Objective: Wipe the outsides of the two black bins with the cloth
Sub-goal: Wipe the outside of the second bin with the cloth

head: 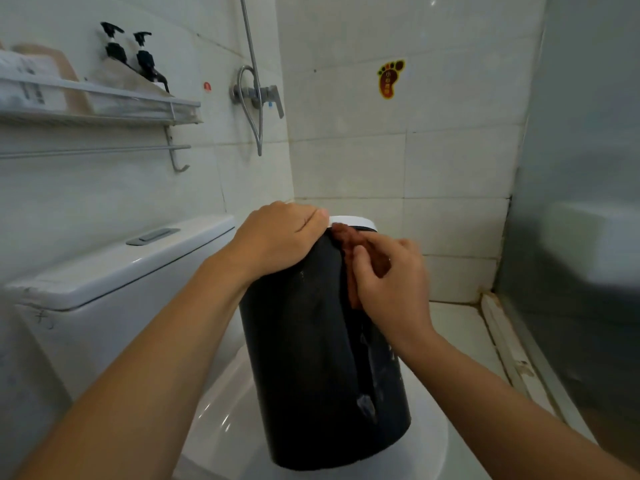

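Head view. One black bin [311, 358] stands on the closed toilet lid [221, 410], tilted slightly, its base toward the camera. A white rim [353, 221] caps its top edge. The second bin is not in view.

Left hand [277, 237]: laid over the bin's upper left shoulder, fingers curled round the top edge by the white rim. The grip is closed on the bin, steadying it.

Right hand [391, 282]: against the bin's upper right side, just below the rim. Fingers are bent and pinch a reddish-brown cloth [353, 244], pressing it to the black wall. The cloth is bunched; part shows above the fingers, touching the underside of the rim, and part trails down beside the palm. The grip is closed on the cloth.

Bin surface: pale streaks and smears run down the lower right of the wall.

Surroundings: the toilet cistern [121, 268] sits left of the bin, with a flush button on top. Above it a wall shelf [104, 98] carries two black pump bottles [145, 60] and packets; a towel rail hangs beneath. A shower mixer [258, 95] with hose is fixed to the tiled wall. A foot-shaped sticker [390, 79] is on the right-hand tiles. A frosted panel stands at far right.
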